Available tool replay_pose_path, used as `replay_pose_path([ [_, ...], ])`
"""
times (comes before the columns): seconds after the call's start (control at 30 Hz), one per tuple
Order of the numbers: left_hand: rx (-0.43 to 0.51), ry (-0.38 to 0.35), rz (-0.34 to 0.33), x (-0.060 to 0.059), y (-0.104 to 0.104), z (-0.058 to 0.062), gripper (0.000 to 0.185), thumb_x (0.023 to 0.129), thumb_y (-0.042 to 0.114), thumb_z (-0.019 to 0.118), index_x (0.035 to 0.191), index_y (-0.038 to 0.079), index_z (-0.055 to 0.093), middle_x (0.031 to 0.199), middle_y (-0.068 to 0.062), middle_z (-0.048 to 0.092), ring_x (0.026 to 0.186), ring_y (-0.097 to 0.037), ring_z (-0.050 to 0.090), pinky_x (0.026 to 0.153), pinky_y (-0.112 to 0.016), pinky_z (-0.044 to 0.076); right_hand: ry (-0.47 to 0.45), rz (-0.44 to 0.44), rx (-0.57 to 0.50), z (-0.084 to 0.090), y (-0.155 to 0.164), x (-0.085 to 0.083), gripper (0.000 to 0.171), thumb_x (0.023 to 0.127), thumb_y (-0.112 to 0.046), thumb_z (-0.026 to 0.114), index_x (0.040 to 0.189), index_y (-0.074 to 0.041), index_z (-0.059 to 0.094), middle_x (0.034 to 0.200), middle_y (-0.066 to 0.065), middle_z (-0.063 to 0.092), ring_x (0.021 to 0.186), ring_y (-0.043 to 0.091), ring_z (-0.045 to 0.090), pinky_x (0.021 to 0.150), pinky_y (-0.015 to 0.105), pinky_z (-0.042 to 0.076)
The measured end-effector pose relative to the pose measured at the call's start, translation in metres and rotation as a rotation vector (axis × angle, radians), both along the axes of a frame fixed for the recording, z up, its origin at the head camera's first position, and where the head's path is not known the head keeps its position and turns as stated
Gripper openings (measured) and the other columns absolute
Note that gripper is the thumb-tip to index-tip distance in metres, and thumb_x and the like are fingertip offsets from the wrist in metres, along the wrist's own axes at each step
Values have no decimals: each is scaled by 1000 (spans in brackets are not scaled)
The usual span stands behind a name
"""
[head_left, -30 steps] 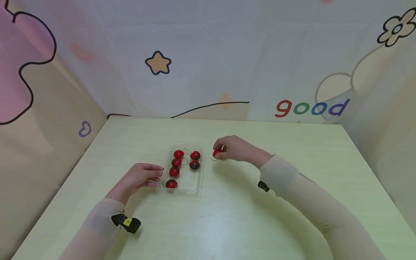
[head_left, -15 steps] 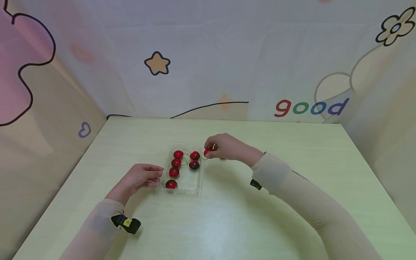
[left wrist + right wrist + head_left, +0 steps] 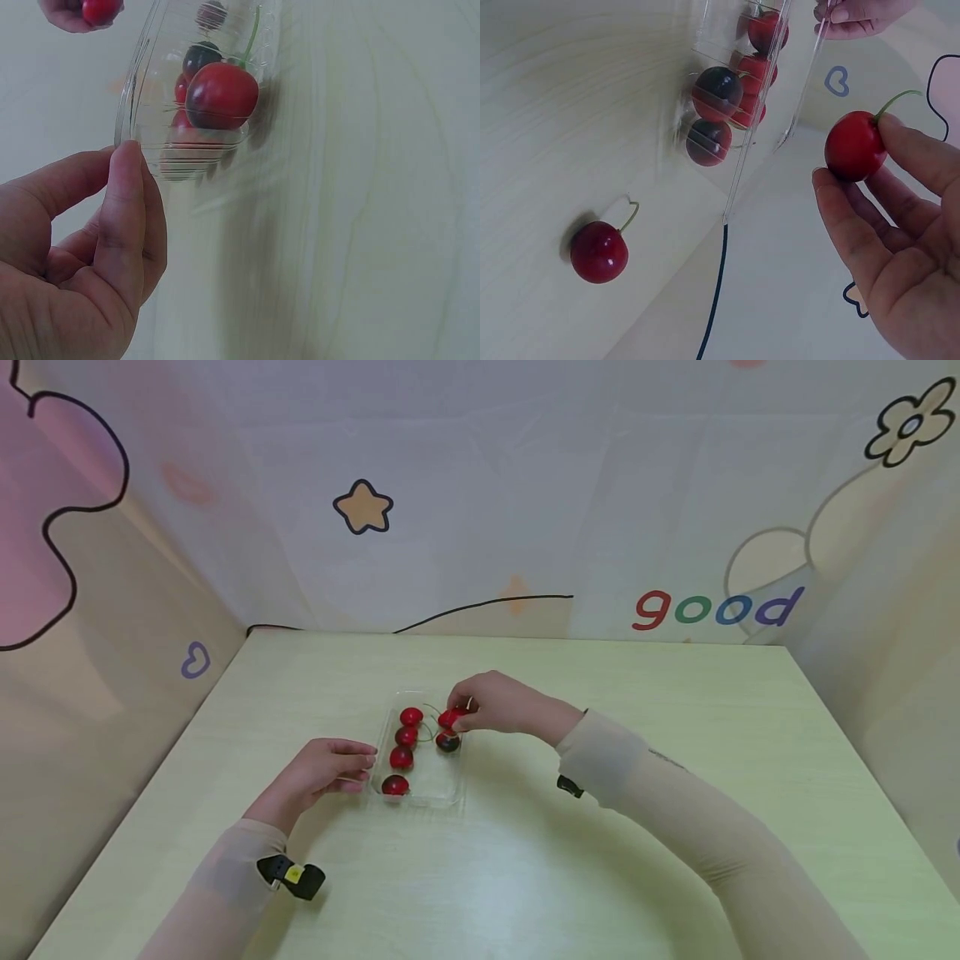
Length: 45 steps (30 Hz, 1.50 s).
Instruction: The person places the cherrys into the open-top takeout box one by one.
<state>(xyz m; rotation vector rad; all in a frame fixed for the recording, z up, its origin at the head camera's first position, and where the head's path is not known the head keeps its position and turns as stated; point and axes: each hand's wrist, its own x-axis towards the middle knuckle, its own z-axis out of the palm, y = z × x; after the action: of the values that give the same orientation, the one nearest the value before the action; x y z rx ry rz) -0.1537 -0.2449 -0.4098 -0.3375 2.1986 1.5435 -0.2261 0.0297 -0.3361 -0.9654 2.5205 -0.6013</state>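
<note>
A clear plastic box [image 3: 427, 777] with several red and dark cherries stands on the table. My left hand [image 3: 333, 768] is at its left side; in the left wrist view, thumb and fingers [image 3: 124, 202] pinch the box's rim. Between the thumb and fingertips of my right hand [image 3: 510, 703] is a red cherry [image 3: 855, 146], its green stem pointing up past the thumb in the right wrist view. That hand is over the box's far right part, overlapping the dark cherries there in the head view.
One more cherry [image 3: 598, 251] with a stem lies on the tabletop outside the box, hidden behind the right hand in the head view. A printed cloth backdrop [image 3: 480, 510] rises along the table's back edge and sides.
My right hand has moved left with its cherry, from beside the box to over its far right part. The left hand has stayed at the rim.
</note>
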Motion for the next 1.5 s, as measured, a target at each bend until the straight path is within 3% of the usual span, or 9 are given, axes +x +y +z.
replay_pose_path([
  [0.5, 3, -1, -2, 1, 1, 1, 40, 103, 15, 61, 137, -7, 58, 107, -7, 72, 81, -10, 67, 71, -19, 61, -31, 8, 36, -9, -23, 3, 25, 97, -15, 70, 120, -5, 70, 112, 9, 74, 97, 18, 63, 94, 29, 57],
  [0.83, 11, -4, -6, 0, 1, 3, 41, 103, 15, 61, 137, -7, 58, 103, -3, 72, 81, -9, 66, 71, -19, 61, -55, 3, 61, -21, -31, 3, 22, 96, -15, 71, 116, -6, 71, 110, 9, 73, 96, 19, 59, 96, 31, 56],
  [1.27, 13, -1, -6, -1, -1, 0, 41, 103, 14, 61, 137, -8, 57, 101, -2, 73, 79, -9, 67, 70, -19, 61, -16, -8, 170, -37, -48, 6, 17, 93, -13, 75, 108, -5, 75, 105, 8, 74, 86, 17, 58, 85, 26, 56],
  [1.5, 22, 2, -5, -1, -1, -1, 41, 103, 14, 61, 137, -8, 58, 98, -1, 72, 79, -10, 67, 70, -19, 61, 52, 15, 230, -44, -54, 11, 16, 95, -13, 73, 109, -6, 75, 108, 7, 76, 85, 16, 58, 89, 27, 57],
])
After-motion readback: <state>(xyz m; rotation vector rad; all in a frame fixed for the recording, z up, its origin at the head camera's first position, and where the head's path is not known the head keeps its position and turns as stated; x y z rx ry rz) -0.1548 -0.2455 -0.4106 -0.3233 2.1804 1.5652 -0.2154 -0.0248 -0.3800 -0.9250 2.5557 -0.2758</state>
